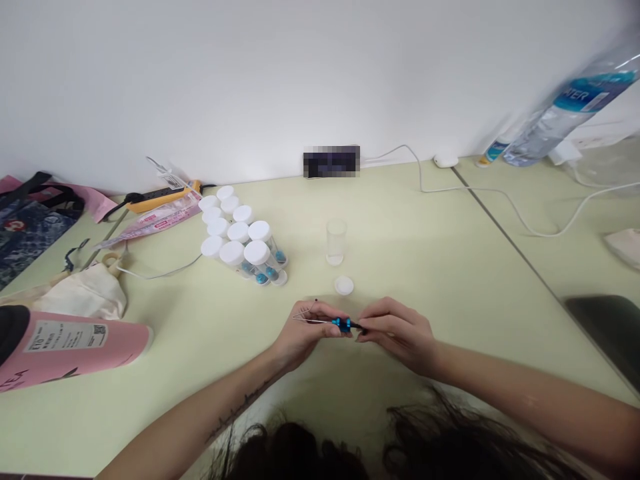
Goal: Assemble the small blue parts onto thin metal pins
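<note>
Between both hands is a small metallic-blue piece (342,325) with a thin bent wire at its left and a narrow dark part at its right; its exact kind I cannot make out. My left hand (305,332) pinches the blue body between thumb and fingers, the wire crossing over the palm. At the dark end, the fingertips of my right hand (400,333) are pressed together. Just beyond the hands, a white lid (344,285) lies on the table. Behind it stands a clear lidless tube (336,241).
Left of the tube stand several white-capped clear tubes (240,233), some with blue pieces inside. A pink tea cup (85,347) is at the near left. A phone (331,162) leans on the wall. A cable (470,190) and a water bottle (565,107) are right.
</note>
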